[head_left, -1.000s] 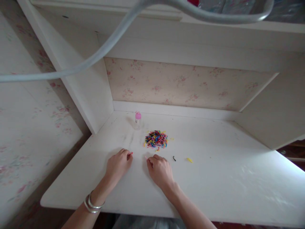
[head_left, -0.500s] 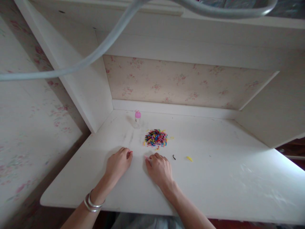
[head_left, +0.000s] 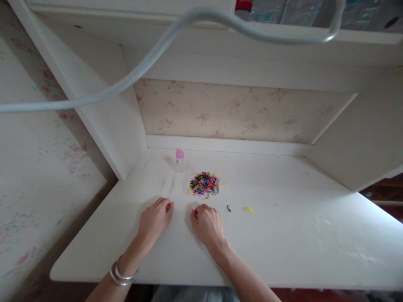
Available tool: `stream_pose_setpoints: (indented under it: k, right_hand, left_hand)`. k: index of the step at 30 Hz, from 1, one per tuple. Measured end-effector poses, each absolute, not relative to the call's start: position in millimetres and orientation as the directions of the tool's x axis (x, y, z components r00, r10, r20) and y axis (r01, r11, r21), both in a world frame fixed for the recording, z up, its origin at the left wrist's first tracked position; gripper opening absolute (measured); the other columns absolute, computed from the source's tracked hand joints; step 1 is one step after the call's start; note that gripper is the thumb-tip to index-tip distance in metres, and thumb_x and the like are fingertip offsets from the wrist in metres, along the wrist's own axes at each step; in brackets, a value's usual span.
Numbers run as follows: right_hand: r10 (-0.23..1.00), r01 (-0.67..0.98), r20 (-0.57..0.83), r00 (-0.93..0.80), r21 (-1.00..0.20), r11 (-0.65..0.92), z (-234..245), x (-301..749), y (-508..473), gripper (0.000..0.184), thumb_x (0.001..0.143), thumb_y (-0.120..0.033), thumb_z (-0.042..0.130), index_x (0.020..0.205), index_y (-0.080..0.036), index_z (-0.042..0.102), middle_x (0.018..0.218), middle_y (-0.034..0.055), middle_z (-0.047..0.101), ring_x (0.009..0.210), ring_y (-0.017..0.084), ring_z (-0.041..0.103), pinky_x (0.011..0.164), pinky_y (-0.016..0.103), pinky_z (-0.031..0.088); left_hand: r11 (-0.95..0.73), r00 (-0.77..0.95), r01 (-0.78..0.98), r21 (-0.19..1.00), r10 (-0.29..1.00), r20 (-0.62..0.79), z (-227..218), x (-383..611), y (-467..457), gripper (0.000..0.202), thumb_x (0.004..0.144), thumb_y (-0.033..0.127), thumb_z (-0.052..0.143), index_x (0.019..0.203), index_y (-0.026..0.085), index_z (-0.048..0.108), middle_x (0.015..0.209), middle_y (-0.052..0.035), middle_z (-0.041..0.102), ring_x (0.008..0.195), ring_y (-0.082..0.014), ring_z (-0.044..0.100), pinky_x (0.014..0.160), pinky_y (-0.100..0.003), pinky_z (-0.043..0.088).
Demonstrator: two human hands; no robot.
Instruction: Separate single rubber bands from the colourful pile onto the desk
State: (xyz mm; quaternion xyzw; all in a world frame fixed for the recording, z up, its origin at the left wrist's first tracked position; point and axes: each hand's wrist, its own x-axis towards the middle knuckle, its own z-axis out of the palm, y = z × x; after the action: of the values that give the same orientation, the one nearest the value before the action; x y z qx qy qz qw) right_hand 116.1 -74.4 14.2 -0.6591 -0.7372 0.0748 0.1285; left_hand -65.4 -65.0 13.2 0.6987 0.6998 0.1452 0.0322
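Observation:
A pile of small rubber bands in many colours lies on the white desk, just beyond my hands. My left hand rests on the desk left of the pile, with thumb and fingers pinched on a tiny red rubber band. Nearer the middle, my right hand is closed too, a bit of pink rubber band showing at its fingertips. To its right lie a black rubber band and a small group of yellow rubber bands.
Behind the pile stands a small clear bottle with a pink cap. A pale cable crosses the upper view in front of the shelf. White side panels border the desk at left and right.
My right thumb and fingers have drawn closer together around the pink band. My left hand keeps its pinch. The whole view has tilted slightly upward, showing more of the shelf.

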Motion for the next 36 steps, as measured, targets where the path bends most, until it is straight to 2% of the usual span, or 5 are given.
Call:
stream_pose_setpoints:
  k: [11,15,20,26,36]
  right_hand:
    - [0.982,0.896,0.178,-0.062,-0.423,0.133,29,161,-89,0.035,0.093,-0.035,0.042,0.073,-0.022,0.067,0.077,0.0009,0.067,0.066,0.013,0.061,0.060,0.023,0.035]
    - [0.975,0.815,0.221,-0.008,-0.563,0.135,23,204,-105,0.042,0.094,-0.040,0.039,0.066,-0.021,0.064,0.066,0.0012,0.061,0.061,0.012,0.056,0.061,0.023,0.037]
    - [0.977,0.723,0.193,0.092,-0.687,0.068,3,241,-122,0.045,0.093,-0.048,0.040,0.069,-0.021,0.067,0.066,0.0025,0.062,0.058,0.013,0.055,0.059,0.024,0.038]
    - [0.983,0.739,0.179,0.052,-0.669,0.083,-3,246,-130,0.045,0.094,-0.046,0.038,0.071,-0.021,0.068,0.067,0.0028,0.062,0.058,0.013,0.055,0.057,0.022,0.038]
    - [0.983,0.767,0.184,-0.013,-0.629,0.128,0,247,-129,0.045,0.095,-0.043,0.036,0.070,-0.022,0.067,0.067,0.0026,0.061,0.059,0.012,0.055,0.059,0.021,0.037]
  left_hand:
    - [-0.014,-0.034,0.961,0.275,0.985,0.171,16,-67,-61,0.022,0.091,0.033,0.044,0.088,0.024,0.064,0.091,-0.0003,0.070,0.077,-0.0139,0.064,0.064,-0.023,0.040]
    - [-0.106,0.051,0.953,0.285,0.980,0.193,20,-59,-57,0.021,0.091,0.030,0.044,0.089,0.024,0.064,0.093,-0.0003,0.069,0.081,-0.0129,0.064,0.070,-0.022,0.042]
    - [-0.195,0.175,0.960,0.199,0.978,0.117,29,-39,-41,0.021,0.091,0.032,0.045,0.095,0.025,0.065,0.101,-0.0011,0.067,0.086,-0.0142,0.064,0.073,-0.024,0.043]
    - [-0.215,0.212,0.968,0.132,0.976,0.040,30,-22,-16,0.024,0.091,0.032,0.044,0.100,0.025,0.065,0.106,-0.0029,0.065,0.091,-0.0162,0.063,0.075,-0.026,0.044]
    - [-0.199,0.195,0.975,0.095,0.980,0.049,26,-10,-14,0.032,0.097,0.032,0.032,0.099,0.023,0.063,0.103,-0.0047,0.063,0.087,-0.0148,0.062,0.072,-0.025,0.044]
